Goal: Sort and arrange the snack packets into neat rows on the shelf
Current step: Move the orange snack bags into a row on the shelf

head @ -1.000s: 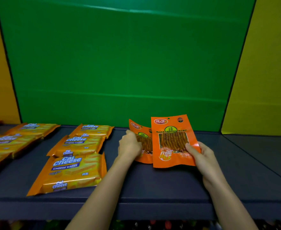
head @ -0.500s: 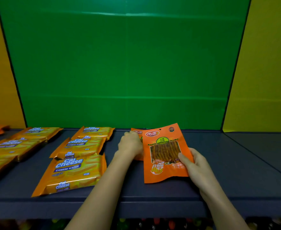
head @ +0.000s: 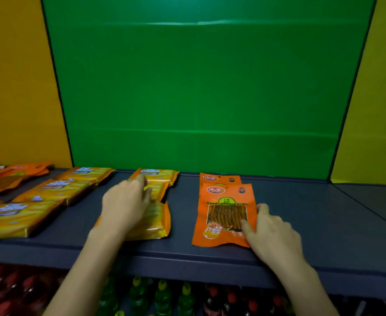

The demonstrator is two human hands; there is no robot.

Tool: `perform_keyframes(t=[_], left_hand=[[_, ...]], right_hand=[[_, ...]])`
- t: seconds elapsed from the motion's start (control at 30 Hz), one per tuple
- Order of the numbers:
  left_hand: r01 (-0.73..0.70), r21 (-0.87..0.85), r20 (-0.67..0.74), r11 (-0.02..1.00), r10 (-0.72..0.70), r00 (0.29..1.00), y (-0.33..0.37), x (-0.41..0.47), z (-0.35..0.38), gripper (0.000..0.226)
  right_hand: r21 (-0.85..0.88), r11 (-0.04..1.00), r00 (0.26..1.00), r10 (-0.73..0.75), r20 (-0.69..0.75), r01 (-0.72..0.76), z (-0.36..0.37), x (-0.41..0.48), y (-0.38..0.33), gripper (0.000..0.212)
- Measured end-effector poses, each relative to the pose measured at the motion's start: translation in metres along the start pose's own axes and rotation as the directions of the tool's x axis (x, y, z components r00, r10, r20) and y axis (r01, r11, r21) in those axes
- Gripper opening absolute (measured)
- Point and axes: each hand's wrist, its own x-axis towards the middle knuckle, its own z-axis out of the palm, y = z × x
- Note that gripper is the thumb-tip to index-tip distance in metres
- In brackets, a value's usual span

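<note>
Shelf: dark blue-grey, flat, front lip toward 6 o'clock.
Backing: green panel behind; yellow panels at 9 and 3 o'clock.
Under the shelf: blurred bottles with red, green and yellow caps.
Front orange packet: flat on the shelf, overlapping the rear orange packet at its 12 o'clock.
Cheese wafer packets: in columns at 9 o'clock of the orange pair, apart from it.
Right hand: fingers spread, nearly straight, resting on the front orange packet's right edge, thumb on its face; nothing gripped.
Left hand: blurred, over the nearest wafer column, fingers loose, holding nothing; contact unclear.
</note>
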Motion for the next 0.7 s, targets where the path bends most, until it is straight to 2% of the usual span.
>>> perform_keyframes(t=[0.13, 0.2, 0.33, 0.53, 0.7], left_hand=[[0.087, -0.001, -0.029, 0.996, -0.087, 0.996, -0.042, -0.018, -0.010, 0.029], [0.126, -0.009, -0.044, 0.992, -0.126, 0.991, -0.063, -0.028, -0.016, 0.028], [0.217, 0.087, -0.097, 0.972, -0.209, 0.973, -0.113, -0.054, -0.029, 0.028], [0.359, 0.110, -0.174, 0.927, -0.338, 0.925, -0.201, -0.109, -0.061, 0.019], [0.372, 0.190, -0.238, 0.909, -0.325, 0.915, -0.275, -0.157, -0.081, 0.011]], right_hand=[[-0.171, 0.984, 0.994, -0.059, -0.088, 0.043, -0.012, 0.008, -0.002, 0.047], [-0.129, 0.986, 0.983, -0.126, -0.132, 0.109, -0.015, 0.011, -0.009, 0.047], [0.076, 0.940, 0.931, -0.314, -0.184, 0.332, -0.010, 0.007, -0.053, 0.032], [0.161, 0.755, 0.771, -0.612, -0.175, 0.636, 0.020, -0.023, -0.159, 0.026], [0.202, 0.597, 0.624, -0.773, -0.114, 0.776, 0.054, -0.056, -0.246, 0.028]])
